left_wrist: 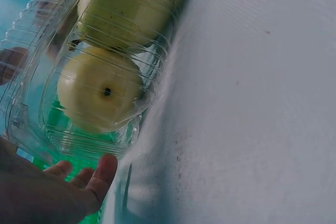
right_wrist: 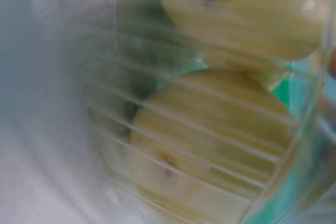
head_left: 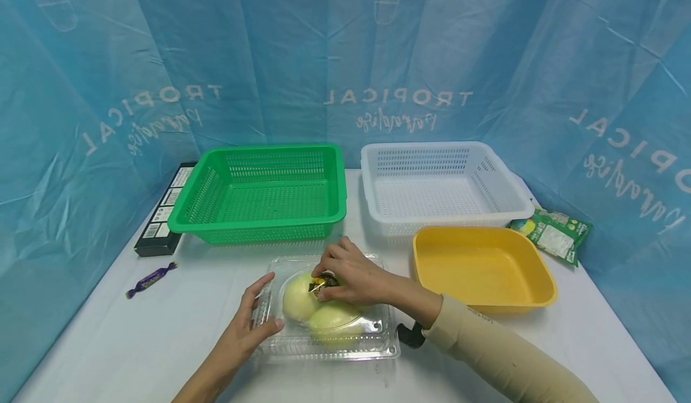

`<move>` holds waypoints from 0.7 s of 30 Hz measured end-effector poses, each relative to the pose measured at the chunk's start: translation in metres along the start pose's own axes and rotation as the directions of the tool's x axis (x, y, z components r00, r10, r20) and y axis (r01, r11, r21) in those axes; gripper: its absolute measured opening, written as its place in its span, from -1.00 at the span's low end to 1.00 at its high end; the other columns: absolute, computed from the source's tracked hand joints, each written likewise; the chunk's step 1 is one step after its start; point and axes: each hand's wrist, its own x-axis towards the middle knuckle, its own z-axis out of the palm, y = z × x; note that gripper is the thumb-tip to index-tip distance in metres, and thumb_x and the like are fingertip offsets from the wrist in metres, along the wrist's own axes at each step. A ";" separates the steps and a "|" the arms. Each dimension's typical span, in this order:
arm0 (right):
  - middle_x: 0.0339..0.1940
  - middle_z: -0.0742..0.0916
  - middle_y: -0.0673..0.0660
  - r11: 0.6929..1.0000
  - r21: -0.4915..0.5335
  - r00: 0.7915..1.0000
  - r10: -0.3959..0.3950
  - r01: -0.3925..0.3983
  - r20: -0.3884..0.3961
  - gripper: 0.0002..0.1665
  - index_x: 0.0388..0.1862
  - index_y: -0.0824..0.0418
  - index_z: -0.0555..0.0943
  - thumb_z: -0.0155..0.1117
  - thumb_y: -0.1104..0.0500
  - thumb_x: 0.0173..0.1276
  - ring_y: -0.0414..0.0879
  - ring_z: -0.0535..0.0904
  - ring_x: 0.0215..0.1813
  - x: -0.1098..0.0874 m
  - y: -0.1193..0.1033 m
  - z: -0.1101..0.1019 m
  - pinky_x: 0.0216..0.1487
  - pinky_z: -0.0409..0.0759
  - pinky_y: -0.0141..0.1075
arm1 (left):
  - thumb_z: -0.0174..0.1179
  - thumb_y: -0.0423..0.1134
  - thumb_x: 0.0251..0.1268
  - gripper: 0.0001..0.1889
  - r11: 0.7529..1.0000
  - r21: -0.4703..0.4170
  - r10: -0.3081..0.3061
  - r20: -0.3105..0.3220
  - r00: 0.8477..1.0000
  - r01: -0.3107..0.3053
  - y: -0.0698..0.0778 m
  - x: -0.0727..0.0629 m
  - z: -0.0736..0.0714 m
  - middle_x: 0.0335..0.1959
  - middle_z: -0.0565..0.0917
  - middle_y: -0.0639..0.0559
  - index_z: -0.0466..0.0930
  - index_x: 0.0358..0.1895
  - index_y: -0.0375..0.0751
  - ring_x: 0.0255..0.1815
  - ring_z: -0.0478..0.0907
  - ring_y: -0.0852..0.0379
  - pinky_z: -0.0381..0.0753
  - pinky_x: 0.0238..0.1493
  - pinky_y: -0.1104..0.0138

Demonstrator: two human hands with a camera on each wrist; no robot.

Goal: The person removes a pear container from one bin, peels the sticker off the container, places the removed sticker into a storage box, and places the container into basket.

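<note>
A clear plastic clamshell box [head_left: 281,348] with pale yellow-green round fruits [head_left: 299,298] inside sits closed on the white table. Above its lid, my right hand [head_left: 353,276] pinches a small dark-and-yellow wrapped candy [head_left: 318,285] between thumb and fingers. My left hand [head_left: 240,328] is at the box's left side, thumb and fingers spread along the wall. In the left wrist view, the left fingertips [left_wrist: 104,174] lie right by the box's ribbed end. Through the plastic in the right wrist view, a fruit [right_wrist: 210,145] shows up close, and the candy is out of sight.
Behind the box stand a green basket [head_left: 259,232] and a white basket [head_left: 448,218]. A yellow tray [head_left: 486,304] is at the right, near a green packet [head_left: 558,235]. To the left lie a purple wrapped candy [head_left: 151,280] and a black box [head_left: 156,242].
</note>
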 end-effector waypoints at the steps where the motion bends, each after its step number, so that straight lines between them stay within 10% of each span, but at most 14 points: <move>1: -0.18 0.54 -0.07 1.000 0.008 1.000 0.011 -0.011 0.007 -0.60 -0.10 0.01 0.65 0.39 -0.13 0.11 -0.17 0.25 -0.07 0.000 -0.001 0.000 -0.03 0.29 -0.36 | 0.17 -0.18 0.24 -0.19 1.000 0.002 0.000 0.000 1.000 0.000 0.000 0.000 0.000 0.48 -0.08 -0.17 -0.10 0.46 0.28 0.46 -0.05 -0.27 0.35 0.14 -0.18; 21: -0.30 0.61 -0.12 0.998 0.025 0.999 0.048 -0.049 0.017 -0.55 -0.17 0.03 0.52 0.44 -0.12 0.04 -0.20 0.24 -0.17 0.001 -0.001 0.000 -0.07 0.23 -0.37 | 0.17 -0.15 0.25 -0.19 1.000 0.008 -0.005 -0.001 1.000 0.005 0.000 0.000 0.000 0.52 -0.18 -0.13 -0.11 0.46 0.31 0.50 -0.19 -0.29 0.25 0.18 -0.31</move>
